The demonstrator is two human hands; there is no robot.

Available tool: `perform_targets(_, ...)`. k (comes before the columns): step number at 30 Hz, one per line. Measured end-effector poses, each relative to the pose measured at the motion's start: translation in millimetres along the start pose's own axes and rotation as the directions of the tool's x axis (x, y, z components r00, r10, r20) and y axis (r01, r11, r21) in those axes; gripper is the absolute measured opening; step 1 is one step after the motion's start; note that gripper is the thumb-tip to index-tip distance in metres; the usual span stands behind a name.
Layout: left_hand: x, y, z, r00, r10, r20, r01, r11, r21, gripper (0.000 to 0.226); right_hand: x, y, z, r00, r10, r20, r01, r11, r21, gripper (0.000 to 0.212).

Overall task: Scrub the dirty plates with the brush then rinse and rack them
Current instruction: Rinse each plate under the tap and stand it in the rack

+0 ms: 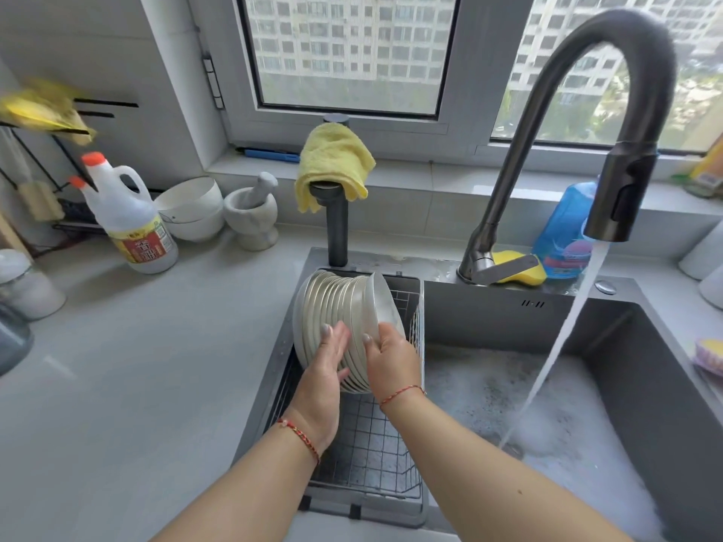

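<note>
Plates, a row of pale round ceramic ones with thin rims (332,326), stand on edge in the dark wire dish rack (367,444) set over the left part of the sink, right under both hands. The left hand (326,369) lies flat with straight fingers against the near rims of the row, steadying it. The right hand (387,361) pinches the rim of one more white plate (381,303), thumb on the near face, and tilts it against the right end of the row.

By the look of it, this is the racking step for a rinsed plate. To do it well, the plate should slide down until its lower rim sits on the rack wires, leaning the same way as its neighbours, and the left hand should hold its press until the row takes the weight, or the whole row may tip toward the right hand.

Room is tight on the right: the raised wire wall of the rack (418,326) stands just beyond the right hand's knuckles, and past it lies the dark sink basin (645,385), full of suds, with water running from the tall dark gooseneck tap (622,189). Toward the person the rack floor is open, so the hands can draw back that way. Left of the left hand the grey bench (137,365) lies open. I cannot see the brush for certain.
</note>
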State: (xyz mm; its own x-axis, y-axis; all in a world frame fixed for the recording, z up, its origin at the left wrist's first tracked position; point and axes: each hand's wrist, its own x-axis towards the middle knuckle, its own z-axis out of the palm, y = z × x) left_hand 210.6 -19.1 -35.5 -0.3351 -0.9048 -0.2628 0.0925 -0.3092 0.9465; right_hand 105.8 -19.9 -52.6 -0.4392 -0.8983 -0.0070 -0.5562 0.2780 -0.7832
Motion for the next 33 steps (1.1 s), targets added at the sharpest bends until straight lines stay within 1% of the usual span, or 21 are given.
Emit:
perform_targets(3, 2, 0, -1, 1.0, -0.005, -0.001, 0.005, 1.0, 0.017, 0.075, 4, -1, 3, 1.0, 0.008, 0.012, -0.007, 1.0, -0.007, 0.042)
perform_targets(6, 4, 2, -2, 1.0, -0.014, 0.0, 0.014, 1.0, 0.019, 0.076, 6, -5, 5, 0.999, -0.016, 0.05, 0.016, 1.0, -0.007, 0.038)
perform_targets(8, 5, 3, -3, 1.0, -0.021, -0.004, 0.021, 1.0, 0.016, 0.08, 7, -6, 8, 0.995, -0.035, 0.091, 0.034, 0.999, 0.016, 0.033)
perform_targets(10, 6, 3, -3, 1.0, -0.025, -0.008, 0.025, 1.0, 0.014, 0.084, 8, -6, 10, 0.992, -0.044, 0.118, 0.041, 0.999, 0.033, 0.033)
perform_targets(12, 6, 4, -3, 1.0, -0.029, -0.011, 0.029, 1.0, 0.006, 0.085, 9, -5, 10, 0.989, -0.042, 0.14, 0.03, 0.996, 0.088, 0.032)
perform_targets(14, 6, 5, -1, 1.0, -0.026, -0.013, 0.026, 1.0, 0.004, 0.083, 10, -6, 9, 0.985, -0.034, 0.171, 0.007, 0.988, 0.155, 0.031)
perform_targets(16, 6, 5, 1, 1.0, -0.024, -0.016, 0.024, 1.0, 0.008, 0.075, 12, -5, 7, 0.98, -0.028, 0.199, -0.005, 0.987, 0.163, 0.032)
perform_targets(18, 5, 5, 3, 0.999, -0.022, -0.03, 0.023, 1.0, 0.02, 0.066, 13, -3, 6, 0.974, -0.036, 0.226, 0.005, 0.991, 0.133, 0.033)
perform_targets(23, 4, 6, 12, 0.996, 0.032, -0.085, -0.026, 0.997, 0.073, 0.06, 13, 3, -4, 0.943, -0.035, 0.33, 0.025, 0.999, 0.036, 0.035)
perform_targets(25, 6, 4, 16, 0.981, 0.108, -0.159, -0.089, 0.988, 0.125, 0.051, 9, 8, -11, 0.948, -0.025, 0.316, 0.022, 1.0, 0.011, 0.037)
perform_targets(27, 9, 2, 21, 0.939, 0.224, -0.262, -0.166, 0.96, 0.226, 0.04, 1, 12, -20, 0.966, -0.008, 0.26, 0.002, 1.0, 0.021, 0.04)
perform_targets(28, 10, 3, 28, 0.916, 0.279, -0.288, -0.2, 0.941, 0.273, 0.039, -4, 16, -29, 0.974, -0.009, 0.228, 0.003, 1.0, 0.024, 0.038)
perform_targets(29, 10, 4, 31, 0.9, 0.318, -0.299, -0.228, 0.927, 0.298, 0.042, -10, 17, -34, 0.979, -0.023, 0.203, 0.019, 1.0, 0.024, 0.036)
perform_targets(31, 10, 9, 49, 0.9, 0.347, -0.265, -0.266, 0.917, 0.296, 0.045, -23, 26, -56, 0.988, -0.06, 0.14, 0.059, 0.998, 0.012, 0.03)
perform_targets(33, 10, 11, 65, 0.909, 0.351, -0.225, -0.28, 0.913, 0.295, 0.036, -37, 36, -78, 0.99, -0.094, 0.107, 0.096, 0.995, -0.016, 0.025)
